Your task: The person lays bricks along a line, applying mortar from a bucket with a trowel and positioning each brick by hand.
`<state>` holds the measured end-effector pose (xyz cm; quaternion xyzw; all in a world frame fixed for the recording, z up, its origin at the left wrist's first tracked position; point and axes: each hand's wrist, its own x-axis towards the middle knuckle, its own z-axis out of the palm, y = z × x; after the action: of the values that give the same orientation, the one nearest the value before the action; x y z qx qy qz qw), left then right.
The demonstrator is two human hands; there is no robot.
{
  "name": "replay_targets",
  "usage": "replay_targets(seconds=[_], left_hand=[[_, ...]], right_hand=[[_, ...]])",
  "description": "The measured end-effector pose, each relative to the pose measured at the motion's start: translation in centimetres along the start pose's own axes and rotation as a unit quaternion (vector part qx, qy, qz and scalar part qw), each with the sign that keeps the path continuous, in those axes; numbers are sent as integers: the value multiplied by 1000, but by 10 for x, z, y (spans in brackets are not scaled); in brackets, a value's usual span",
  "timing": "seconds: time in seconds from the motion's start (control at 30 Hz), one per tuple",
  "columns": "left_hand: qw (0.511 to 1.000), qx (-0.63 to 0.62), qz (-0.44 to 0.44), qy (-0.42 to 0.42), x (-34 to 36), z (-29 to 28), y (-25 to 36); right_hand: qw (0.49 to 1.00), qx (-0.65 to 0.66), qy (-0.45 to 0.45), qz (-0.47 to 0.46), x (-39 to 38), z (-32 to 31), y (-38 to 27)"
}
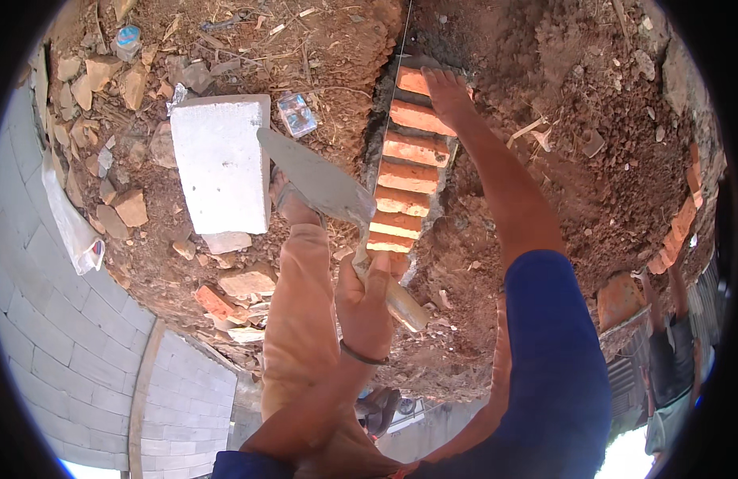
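Mostly rough and matt, a few shiny bits
Bricks point(418, 117): fired clay, matt, rough; trowel blade point(317, 180): dull metal, fairly smooth; trowel handle point(407, 307): looks like smooth wood; white block point(219, 168): matt, finely pitted; soil point(516, 60): rough, crumbly; blue sleeve point(552, 335) and tan trouser leg point(297, 311): matt cloth; small packet point(296, 115): looks like glossy plastic; bag point(64, 211): thin translucent plastic, shiny, creased

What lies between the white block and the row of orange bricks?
In the head view, the trowel blade crosses that stretch. A small shiny packet lies on the brown soil beyond it, and a foot shows on its nearer side.
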<state>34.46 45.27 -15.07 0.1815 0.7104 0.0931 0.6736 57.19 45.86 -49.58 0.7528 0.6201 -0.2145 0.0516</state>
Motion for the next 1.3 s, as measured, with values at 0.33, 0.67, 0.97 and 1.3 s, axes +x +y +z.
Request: replay_targets(seconds=[0.33, 0.67, 0.97, 1.3], left_hand=[[1000, -11, 17, 5, -23, 2, 52], [999, -33, -11, 7, -34, 1, 85], [998, 38, 53, -19, -24, 9, 53], [984, 121, 117, -54, 50, -46, 36]], right_hand=[[999, -20, -41, 29, 10, -4, -13], [996, -58, -41, 53, 10, -4, -25], [990, -15, -91, 102, 11, -15, -23], [681, 662, -132, 284, -195, -194, -138]])
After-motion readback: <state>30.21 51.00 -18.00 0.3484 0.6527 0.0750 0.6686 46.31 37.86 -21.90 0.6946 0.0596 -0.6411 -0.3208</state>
